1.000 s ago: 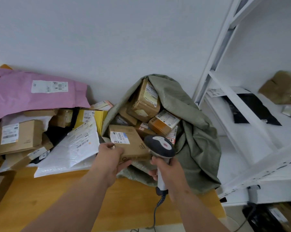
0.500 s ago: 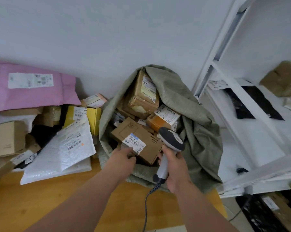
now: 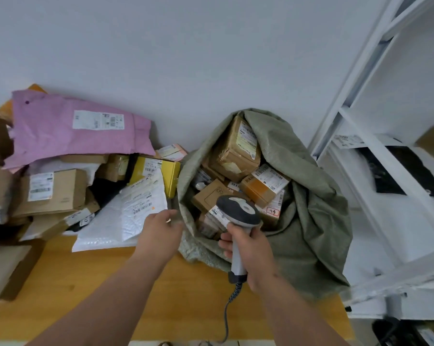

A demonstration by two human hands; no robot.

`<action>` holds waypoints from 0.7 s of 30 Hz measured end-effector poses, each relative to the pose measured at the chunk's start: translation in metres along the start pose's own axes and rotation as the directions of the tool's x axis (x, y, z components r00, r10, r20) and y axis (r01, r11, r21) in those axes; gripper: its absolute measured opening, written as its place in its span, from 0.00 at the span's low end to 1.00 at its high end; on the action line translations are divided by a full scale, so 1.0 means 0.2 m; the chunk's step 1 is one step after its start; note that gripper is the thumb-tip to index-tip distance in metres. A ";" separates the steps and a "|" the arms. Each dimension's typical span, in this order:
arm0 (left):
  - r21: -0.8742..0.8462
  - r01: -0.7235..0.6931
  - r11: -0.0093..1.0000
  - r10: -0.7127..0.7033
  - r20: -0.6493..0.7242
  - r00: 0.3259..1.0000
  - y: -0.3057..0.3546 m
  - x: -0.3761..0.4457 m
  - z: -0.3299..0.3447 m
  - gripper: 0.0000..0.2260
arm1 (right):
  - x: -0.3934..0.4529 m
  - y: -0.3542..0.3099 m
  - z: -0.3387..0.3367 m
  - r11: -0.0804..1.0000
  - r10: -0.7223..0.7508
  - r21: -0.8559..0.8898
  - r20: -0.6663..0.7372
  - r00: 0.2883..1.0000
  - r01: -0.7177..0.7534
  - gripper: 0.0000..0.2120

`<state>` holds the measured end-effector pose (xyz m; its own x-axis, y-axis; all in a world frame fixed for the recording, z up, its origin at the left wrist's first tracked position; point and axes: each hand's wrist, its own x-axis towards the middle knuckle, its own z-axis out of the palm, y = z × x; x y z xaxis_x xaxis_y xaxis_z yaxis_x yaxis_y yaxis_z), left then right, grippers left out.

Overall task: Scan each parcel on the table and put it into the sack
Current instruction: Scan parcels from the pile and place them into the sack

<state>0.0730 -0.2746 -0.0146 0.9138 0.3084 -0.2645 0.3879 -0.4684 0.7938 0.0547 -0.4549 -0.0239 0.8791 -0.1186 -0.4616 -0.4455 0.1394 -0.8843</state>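
Parcels piled left, sack filled right

Parcels [image 3: 53, 193] crowd the left of our bench [image 3: 106, 290], a pink mailer [image 3: 68, 131] on top and a white bubble mailer [image 3: 126, 216] at the front. Our left hand [image 3: 158, 233] hangs just past that mailer, fingers loosely extended, holding nothing. Our right hand [image 3: 248, 250] curls its fingers round the scanner [image 3: 238, 216] above the open green sack [image 3: 305, 221], where a small brown box [image 3: 211, 198] lies among others.
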 end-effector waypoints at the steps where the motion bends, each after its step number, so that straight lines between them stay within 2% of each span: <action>1: -0.024 0.008 1.000 -0.008 -0.024 1.000 -0.02 -0.02 -0.03 0.18 | -0.02 0.00 0.03 1.000 -0.012 -0.021 0.025 1.000 0.012 0.06; 7: -0.082 0.059 0.995 -0.070 -0.137 0.988 -0.14 -0.10 -0.27 0.20 | -0.09 0.02 0.25 0.990 -0.035 -0.129 0.134 0.990 0.053 0.09; 11: -0.119 0.088 0.989 -0.108 -0.181 0.977 -0.22 -0.07 -0.41 0.21 | -0.13 0.01 0.39 0.987 -0.043 -0.147 0.188 0.981 0.071 0.04; 14: -0.196 0.114 0.974 -0.150 -0.180 0.972 -0.28 -0.01 -0.51 0.22 | -0.12 0.01 0.51 0.984 -0.051 -0.159 0.204 0.978 0.085 0.06; 18: -0.317 0.240 0.918 -0.293 -0.128 0.948 -0.40 0.12 -0.68 0.24 | -0.07 0.02 0.77 0.981 -0.046 -0.173 0.214 0.976 0.085 0.07; 21: -0.336 0.297 0.894 -0.349 -0.107 0.931 -0.52 0.23 -0.85 0.22 | -0.02 0.04 1.02 0.982 -0.026 -0.175 0.221 0.975 0.066 0.06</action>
<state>0.0546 -0.0713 -0.0161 0.7024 0.5390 -0.4649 0.5772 -0.0492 0.8151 0.0819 -0.2532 -0.0139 0.9059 0.0986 -0.4119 -0.4096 -0.0429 -0.9112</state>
